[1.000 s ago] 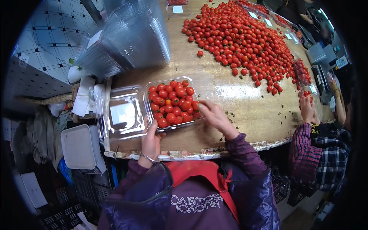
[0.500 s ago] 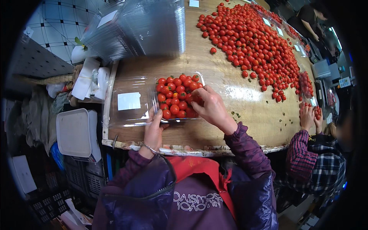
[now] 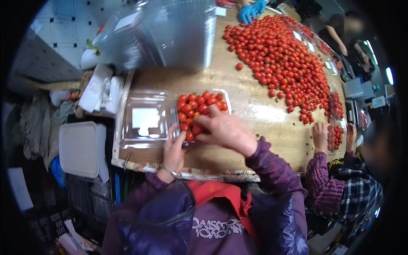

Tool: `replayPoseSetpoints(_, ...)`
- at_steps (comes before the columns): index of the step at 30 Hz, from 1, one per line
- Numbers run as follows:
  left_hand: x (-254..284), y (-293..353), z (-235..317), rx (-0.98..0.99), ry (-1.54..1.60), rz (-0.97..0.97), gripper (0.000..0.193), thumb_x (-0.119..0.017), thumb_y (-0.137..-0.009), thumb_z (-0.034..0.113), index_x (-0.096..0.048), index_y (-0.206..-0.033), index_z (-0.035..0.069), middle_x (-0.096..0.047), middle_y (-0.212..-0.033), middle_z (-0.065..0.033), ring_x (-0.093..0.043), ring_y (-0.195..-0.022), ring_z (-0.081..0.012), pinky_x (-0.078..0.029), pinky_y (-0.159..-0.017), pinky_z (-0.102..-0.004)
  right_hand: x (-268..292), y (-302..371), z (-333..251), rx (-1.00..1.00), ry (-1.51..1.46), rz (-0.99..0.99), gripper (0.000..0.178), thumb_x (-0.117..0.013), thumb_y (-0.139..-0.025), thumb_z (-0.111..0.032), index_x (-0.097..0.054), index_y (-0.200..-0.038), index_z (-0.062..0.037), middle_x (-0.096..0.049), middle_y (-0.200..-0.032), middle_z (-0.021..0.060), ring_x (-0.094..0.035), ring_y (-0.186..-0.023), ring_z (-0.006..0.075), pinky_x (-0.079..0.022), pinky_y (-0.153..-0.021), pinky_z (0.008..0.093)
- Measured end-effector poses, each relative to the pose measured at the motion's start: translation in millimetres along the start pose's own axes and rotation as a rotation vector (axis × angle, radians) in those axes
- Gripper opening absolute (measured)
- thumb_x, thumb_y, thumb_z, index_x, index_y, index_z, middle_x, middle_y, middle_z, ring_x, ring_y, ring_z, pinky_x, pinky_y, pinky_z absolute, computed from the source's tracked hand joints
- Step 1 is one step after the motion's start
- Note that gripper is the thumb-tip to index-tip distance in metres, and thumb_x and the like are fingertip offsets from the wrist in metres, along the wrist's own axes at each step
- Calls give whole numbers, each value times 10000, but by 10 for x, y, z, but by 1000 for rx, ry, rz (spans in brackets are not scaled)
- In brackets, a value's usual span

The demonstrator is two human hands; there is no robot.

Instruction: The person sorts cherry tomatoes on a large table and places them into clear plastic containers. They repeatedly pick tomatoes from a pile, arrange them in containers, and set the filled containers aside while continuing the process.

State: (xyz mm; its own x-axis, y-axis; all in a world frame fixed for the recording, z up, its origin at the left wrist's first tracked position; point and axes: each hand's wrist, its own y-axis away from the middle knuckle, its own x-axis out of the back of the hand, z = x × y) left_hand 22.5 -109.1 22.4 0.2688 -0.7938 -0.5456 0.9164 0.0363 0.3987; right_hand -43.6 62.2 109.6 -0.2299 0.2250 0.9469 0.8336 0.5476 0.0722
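A clear plastic clamshell box [image 3: 228, 101] sits on the wooden table in front of me, its lid [image 3: 127, 127] folded out flat to the left with a white label on it. Small red cherry tomatoes [image 3: 187, 108] fill its base. My left hand [image 3: 173, 154] grips the near edge of the box where lid and base meet, thumb on top. Over the right part of the tomatoes is my right hand [image 3: 229, 129], slightly blurred, thumb and fingers apart and touching the fruit. I see nothing held in it.
A loose heap of cherry tomatoes [image 3: 280, 59] covers the table's far right. Stacked clear boxes [image 3: 174, 34] stand at the far left. Blue-gloved hands [image 3: 251, 12] reach the heap's far edge. On the right, a co-worker's hands [image 3: 321, 137] flank a filled box [image 3: 335, 138].
My right hand's fingers have spread and shifted over the tomatoes. Blue-gloved hands have come into view at the far edge. The co-worker's hands have parted around a filled box.
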Motion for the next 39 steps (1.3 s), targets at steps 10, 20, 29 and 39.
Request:
replayPoseSetpoints(10, 133, -6, -6, -44, -15, -13, 419, -546, -945, 130, -451, -1353, 132, -596, -1151, -33, -609, -968, -154, -532, -725, -339, -49, -129, 258, 47, -503, 431, 283, -700, -758, -257, -681, -922, -27, -618, -936, 157, -638, -825, 322, -522, -742, 400)
replayPoseSetpoints(20, 264, 11, 19, -76, -38, -44, 472, -544, -916, 177, -445, -1369, 91, -593, -1175, -62, -626, -993, -171, -569, -765, -339, -279, 202, 1756, -571, -657, 631, 349, -687, -785, -323, -686, -862, 17, -664, -752, 143, -647, -704, 215, -516, -676, 337)
replayPoseSetpoints(29, 225, -40, -30, -89, -184, -43, 530, -524, -894, 109, -395, -1387, -37, -486, -1340, -127, -509, -1200, -232, -451, -990, -368, 338, 422, 2822, -408, -1605, 1032, 296, -642, -864, -112, -524, -1127, -45, -614, -1013, 45, -641, -914, 157, -522, -713, 306)
replayPoseSetpoints(39, 238, -77, -56, -123, -281, 16, 526, -517, -864, 96, -424, -1357, -61, -489, -1342, -153, -476, -1234, -234, -370, -1061, -368, 625, -423, 3699, -952, -151, 742, 382, -663, -772, -260, -660, -1113, -89, -670, -1089, 158, -625, -1049, 319, -495, -904, 403)
